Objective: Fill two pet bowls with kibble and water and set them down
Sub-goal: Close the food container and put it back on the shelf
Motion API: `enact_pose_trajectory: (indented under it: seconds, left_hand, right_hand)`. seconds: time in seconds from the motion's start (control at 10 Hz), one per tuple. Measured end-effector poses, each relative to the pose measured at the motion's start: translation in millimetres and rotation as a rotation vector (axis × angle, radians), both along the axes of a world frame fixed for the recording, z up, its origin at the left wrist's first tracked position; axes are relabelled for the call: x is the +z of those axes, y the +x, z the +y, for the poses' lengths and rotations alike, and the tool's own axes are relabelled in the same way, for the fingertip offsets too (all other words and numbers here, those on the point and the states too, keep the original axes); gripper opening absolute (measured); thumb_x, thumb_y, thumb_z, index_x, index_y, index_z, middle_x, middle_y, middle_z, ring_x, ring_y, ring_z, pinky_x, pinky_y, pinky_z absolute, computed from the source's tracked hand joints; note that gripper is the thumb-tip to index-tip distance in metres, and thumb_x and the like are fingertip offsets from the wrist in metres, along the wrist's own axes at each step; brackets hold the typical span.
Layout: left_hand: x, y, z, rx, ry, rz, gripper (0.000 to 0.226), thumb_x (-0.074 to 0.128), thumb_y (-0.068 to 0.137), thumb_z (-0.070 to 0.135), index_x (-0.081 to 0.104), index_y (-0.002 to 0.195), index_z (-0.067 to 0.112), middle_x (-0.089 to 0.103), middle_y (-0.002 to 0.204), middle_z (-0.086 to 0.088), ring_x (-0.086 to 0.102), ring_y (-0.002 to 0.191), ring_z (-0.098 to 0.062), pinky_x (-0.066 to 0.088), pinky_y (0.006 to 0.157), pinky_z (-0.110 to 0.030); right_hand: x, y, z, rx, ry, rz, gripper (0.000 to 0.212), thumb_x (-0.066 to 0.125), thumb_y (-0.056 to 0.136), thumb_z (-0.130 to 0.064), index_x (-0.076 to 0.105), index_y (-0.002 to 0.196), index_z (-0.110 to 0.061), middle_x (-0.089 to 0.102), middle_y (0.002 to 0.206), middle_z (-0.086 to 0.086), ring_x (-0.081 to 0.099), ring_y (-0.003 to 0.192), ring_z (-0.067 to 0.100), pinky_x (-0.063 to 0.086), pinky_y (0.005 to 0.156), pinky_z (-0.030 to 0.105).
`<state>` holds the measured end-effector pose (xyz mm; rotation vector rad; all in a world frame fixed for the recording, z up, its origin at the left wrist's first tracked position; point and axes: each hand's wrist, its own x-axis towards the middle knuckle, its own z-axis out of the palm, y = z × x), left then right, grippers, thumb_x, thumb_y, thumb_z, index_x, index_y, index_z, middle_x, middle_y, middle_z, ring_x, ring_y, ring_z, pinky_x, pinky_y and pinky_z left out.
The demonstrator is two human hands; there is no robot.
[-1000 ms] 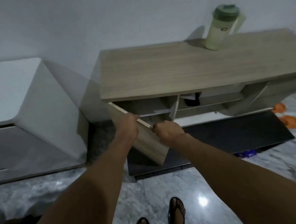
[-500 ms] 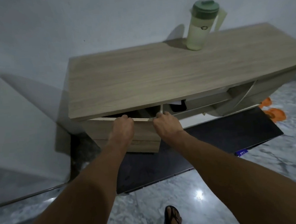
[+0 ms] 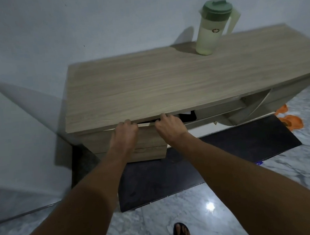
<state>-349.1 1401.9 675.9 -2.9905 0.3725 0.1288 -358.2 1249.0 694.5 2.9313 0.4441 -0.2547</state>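
A low wooden cabinet [image 3: 166, 84] stands against the wall. Its left door [image 3: 148, 145] is almost against the cabinet front, with a thin dark gap along its top. My left hand [image 3: 124, 135] and my right hand [image 3: 169, 127] both grip the door's top edge, fingers curled over it. A pale green pitcher [image 3: 212, 28] with a darker green lid stands upright at the back of the cabinet top. No pet bowls or kibble are in view.
A white appliance [image 3: 16, 144] stands to the left of the cabinet. A dark mat [image 3: 216, 160] lies on the marble floor in front. Orange sandals [image 3: 290, 121] lie at the right. The cabinet's right door [image 3: 259, 107] hangs open. My sandalled foot [image 3: 182, 232] is at the bottom.
The left door has swung from wide open to nearly shut against the cabinet, with both hands staying on its top edge. The view has moved closer and to the left.
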Motion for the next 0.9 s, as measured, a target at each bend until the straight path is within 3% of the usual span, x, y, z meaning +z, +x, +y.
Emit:
enact_pose_trajectory:
  seconds: [0.4, 0.7, 0.9]
  left_hand:
    - [5.5, 13.7, -1.1, -0.030, 0.031, -0.024, 0.026, 0.045, 0.093, 0.000, 0.058, 0.115, 0.005, 0.061, 0.110, -0.016, 0.061, 0.101, -0.035, 0.047, 0.075, -0.040]
    - [7.1, 16.0, 1.2, -0.030, 0.018, 0.013, 0.031, 0.040, 0.093, -0.001, 0.057, 0.119, 0.003, 0.060, 0.115, -0.019, 0.058, 0.107, -0.038, 0.047, 0.082, -0.042]
    - [14.6, 0.2, 13.2, 0.054, -0.028, 0.038, 0.028, 0.039, 0.093, -0.003, 0.055, 0.116, -0.001, 0.058, 0.112, -0.022, 0.057, 0.105, -0.039, 0.045, 0.075, -0.040]
  right_hand:
    - [-9.6, 23.6, -5.1, 0.060, -0.047, -0.074, 0.034, 0.057, 0.091, 0.004, 0.056, 0.125, 0.001, 0.060, 0.122, 0.019, 0.060, 0.111, 0.035, 0.051, 0.086, 0.043]
    - [-11.6, 26.6, 1.3, 0.016, -0.029, -0.081, 0.032, 0.055, 0.089, 0.011, 0.057, 0.120, 0.003, 0.060, 0.119, 0.020, 0.060, 0.111, 0.037, 0.051, 0.088, 0.042]
    - [2.2, 26.8, -4.9, -0.015, 0.044, -0.001, 0.034, 0.051, 0.092, 0.011, 0.057, 0.123, -0.001, 0.060, 0.115, 0.020, 0.060, 0.107, 0.038, 0.050, 0.083, 0.043]
